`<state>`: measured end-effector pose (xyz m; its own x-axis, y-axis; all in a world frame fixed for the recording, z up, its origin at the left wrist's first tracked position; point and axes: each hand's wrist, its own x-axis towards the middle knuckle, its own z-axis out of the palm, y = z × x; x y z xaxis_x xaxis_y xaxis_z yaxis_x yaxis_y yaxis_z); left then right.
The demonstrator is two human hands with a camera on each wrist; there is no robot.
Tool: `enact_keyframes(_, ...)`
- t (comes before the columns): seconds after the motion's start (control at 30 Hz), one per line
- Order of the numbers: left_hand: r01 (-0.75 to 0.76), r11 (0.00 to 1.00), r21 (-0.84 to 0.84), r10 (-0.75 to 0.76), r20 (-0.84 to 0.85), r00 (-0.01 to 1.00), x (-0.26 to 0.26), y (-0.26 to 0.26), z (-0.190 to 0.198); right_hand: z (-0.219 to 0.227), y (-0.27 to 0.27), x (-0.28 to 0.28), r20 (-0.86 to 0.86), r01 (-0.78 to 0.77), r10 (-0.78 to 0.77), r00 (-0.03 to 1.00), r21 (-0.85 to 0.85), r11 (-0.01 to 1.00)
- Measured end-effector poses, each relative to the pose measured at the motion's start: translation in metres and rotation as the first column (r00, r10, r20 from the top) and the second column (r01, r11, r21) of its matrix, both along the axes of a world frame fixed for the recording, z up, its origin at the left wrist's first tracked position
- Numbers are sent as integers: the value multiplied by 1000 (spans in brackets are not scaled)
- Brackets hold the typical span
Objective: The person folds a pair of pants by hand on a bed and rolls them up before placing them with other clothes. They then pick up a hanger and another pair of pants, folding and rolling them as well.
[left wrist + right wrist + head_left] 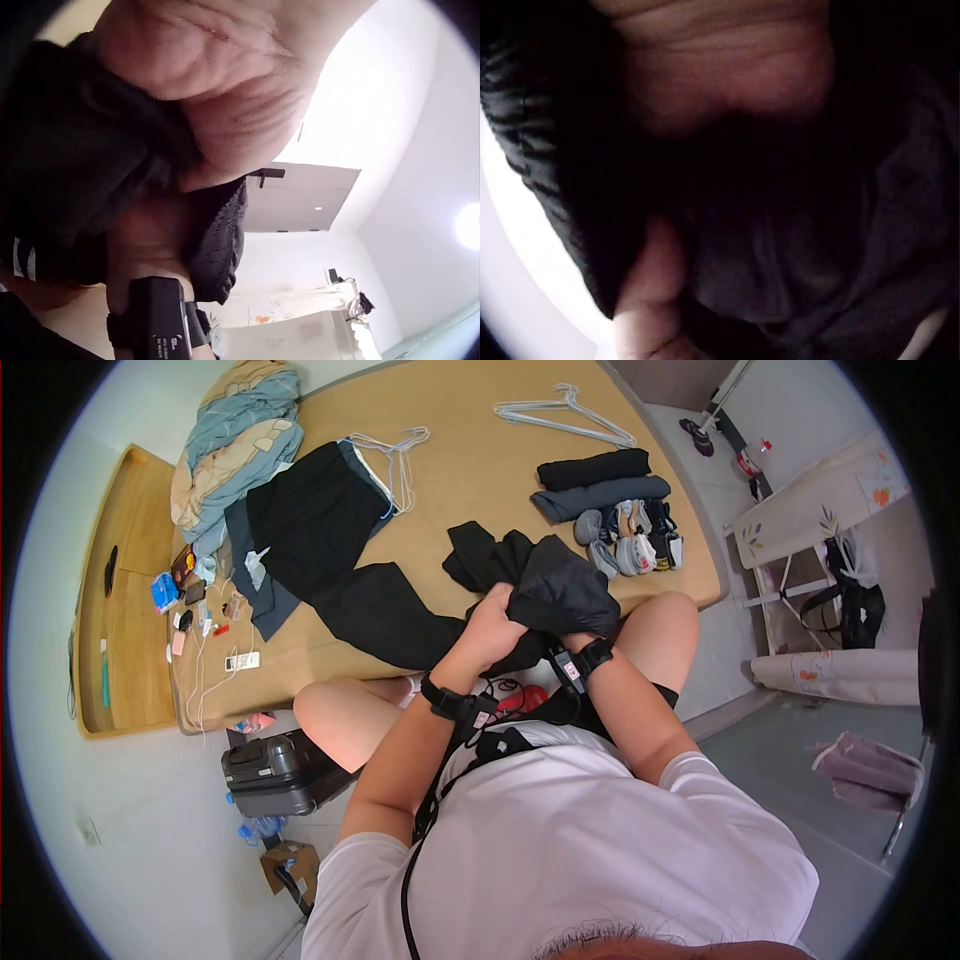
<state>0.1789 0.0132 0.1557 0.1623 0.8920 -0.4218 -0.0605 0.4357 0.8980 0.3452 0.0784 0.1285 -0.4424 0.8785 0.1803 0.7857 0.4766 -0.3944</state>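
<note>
A black garment [565, 590] is bunched up in front of the person's lap. The left hand [495, 630] grips its near left side; in the left wrist view this hand [217, 90] is bent against the dark cloth [82, 157]. The right hand [727, 75] reaches inside the garment, under a gathered edge, and its fingers are hidden by dark cloth [780, 262]. In the head view only the right wrist shows below the fabric. Black trousers [385, 610] lie on the bed just left of the hands.
On the bed [460, 470] lie white hangers [565, 415], more hangers [400, 460], rolled dark clothes [600, 470], rolled socks [630, 545] and a crumpled quilt [240, 450]. Small items and cables lie at the left edge. A dark suitcase [285, 775] stands below on the floor.
</note>
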Motion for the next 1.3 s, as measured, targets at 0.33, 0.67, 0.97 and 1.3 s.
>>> enact_keyframes(0.33,-148,944,296,130,80,988,2,-2,-2,-50,5,7,-96,-27,45,994,183,983)
enact_keyframes(0.67,28,999,43,-26,-57,998,4,7,17,28,-1,-3,44,16,-9,999,-163,987)
enact_keyframes(0.97,-283,902,325,291,26,956,12,1,-6,-52,2,0,162,-17,27,986,-59,998)
enact_keyframes(1.3,-131,978,-165,204,583,786,-2,7,19,-90,-6,6,-424,-144,25,905,-251,957)
